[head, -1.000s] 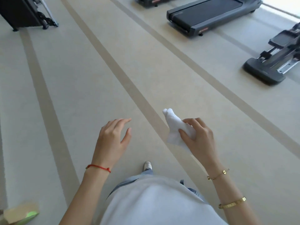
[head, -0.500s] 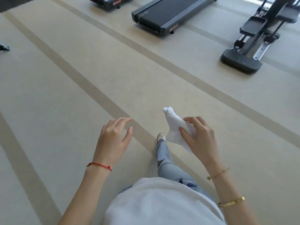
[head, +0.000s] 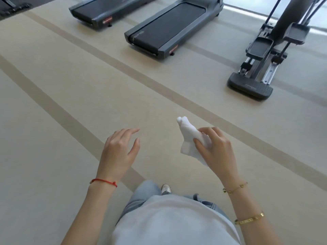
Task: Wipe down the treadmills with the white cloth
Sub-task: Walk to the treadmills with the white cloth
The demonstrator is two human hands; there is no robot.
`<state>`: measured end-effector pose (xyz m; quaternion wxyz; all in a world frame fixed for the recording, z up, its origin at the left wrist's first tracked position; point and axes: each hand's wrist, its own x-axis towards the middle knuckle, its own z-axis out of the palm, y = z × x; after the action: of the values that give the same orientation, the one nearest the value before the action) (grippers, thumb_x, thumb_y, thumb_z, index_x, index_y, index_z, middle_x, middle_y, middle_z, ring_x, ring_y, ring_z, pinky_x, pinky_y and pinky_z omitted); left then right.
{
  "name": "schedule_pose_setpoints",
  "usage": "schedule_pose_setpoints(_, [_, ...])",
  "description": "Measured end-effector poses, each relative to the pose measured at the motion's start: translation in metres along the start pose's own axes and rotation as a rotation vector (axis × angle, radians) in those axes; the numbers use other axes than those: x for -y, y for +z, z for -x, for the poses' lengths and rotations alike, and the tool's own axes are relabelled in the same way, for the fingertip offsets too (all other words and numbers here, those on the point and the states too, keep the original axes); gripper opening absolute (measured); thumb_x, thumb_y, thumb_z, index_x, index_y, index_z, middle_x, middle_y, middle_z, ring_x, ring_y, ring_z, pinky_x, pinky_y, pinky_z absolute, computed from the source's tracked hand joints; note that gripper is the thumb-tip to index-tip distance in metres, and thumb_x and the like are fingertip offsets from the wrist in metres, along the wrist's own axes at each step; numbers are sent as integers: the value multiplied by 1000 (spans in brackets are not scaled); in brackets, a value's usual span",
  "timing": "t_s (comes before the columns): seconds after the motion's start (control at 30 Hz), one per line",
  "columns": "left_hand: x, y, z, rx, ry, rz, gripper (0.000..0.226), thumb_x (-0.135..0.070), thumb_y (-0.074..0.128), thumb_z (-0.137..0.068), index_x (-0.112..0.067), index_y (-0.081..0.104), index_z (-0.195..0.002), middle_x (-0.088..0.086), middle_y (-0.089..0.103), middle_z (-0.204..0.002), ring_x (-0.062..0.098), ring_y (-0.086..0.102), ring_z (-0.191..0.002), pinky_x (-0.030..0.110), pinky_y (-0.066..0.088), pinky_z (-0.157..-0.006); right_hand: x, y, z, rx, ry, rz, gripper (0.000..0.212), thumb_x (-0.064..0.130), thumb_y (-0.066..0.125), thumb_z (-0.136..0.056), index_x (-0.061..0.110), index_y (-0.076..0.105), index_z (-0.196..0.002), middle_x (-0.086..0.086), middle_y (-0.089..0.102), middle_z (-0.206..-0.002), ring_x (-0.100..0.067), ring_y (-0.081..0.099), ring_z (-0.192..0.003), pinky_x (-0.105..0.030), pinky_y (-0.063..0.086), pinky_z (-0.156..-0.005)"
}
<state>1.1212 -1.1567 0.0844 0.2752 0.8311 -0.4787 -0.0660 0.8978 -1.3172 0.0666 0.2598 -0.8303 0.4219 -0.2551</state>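
My right hand (head: 215,149) grips a bunched white cloth (head: 189,137), whose twisted end sticks up and forward past my fingers. My left hand (head: 120,149) hangs beside it with loosely spread fingers and holds nothing. Two dark grey treadmills stand ahead on the floor: the nearer treadmill (head: 169,25) at top centre, its rear end facing me, and a second treadmill (head: 106,9) to its left. Both hands are well short of them, over bare floor.
A dark elliptical trainer (head: 261,68) stands at the right, its foot plate on the floor. Beige carpet with darker diagonal stripes (head: 141,76) lies between me and the machines. Another machine's base (head: 12,6) shows at top left.
The treadmills and the elliptical have come closer and shifted right in view as I walk forward and turn. Both hands keep the same pose, the cloth still in my right hand.
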Motion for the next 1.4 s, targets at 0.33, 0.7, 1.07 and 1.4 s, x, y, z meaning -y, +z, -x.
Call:
schedule_pose_setpoints(0.33, [17,52,-202,52,58,0,34,-25,51,-92,-10,66,-119,5,69,-113,26,63,-106,44,48,-97,-46,35,-181,-40,46,39,16,25,68,-87,22,63,-103,7,54,-92,-9,50,-73,-16,38,-59])
schedule_pose_setpoints(0.7, [15,85,-482,79,211,-10,28,-19,55,-95,-10,66,-118,5,69,-111,26,63,-105,45,49,-95,-84,63,-428,-152,127,47,15,25,68,-86,22,64,-101,5,58,-93,-13,54,-73,-18,34,-60])
schedule_pose_setpoints(1.07, [-13,152,-703,129,259,33,27,-14,62,-93,-14,66,-120,2,68,-114,22,61,-110,40,48,-97,-148,63,-624,-153,196,56,18,25,69,-87,19,65,-104,3,59,-95,-16,56,-74,-28,45,-62])
schedule_pose_setpoints(1.4, [-92,224,-919,89,264,84,27,-14,61,-94,-12,66,-121,1,68,-115,20,62,-108,41,49,-97,-240,26,-844,-134,145,69,18,25,69,-87,21,64,-105,7,55,-94,-11,54,-75,-27,46,-64])
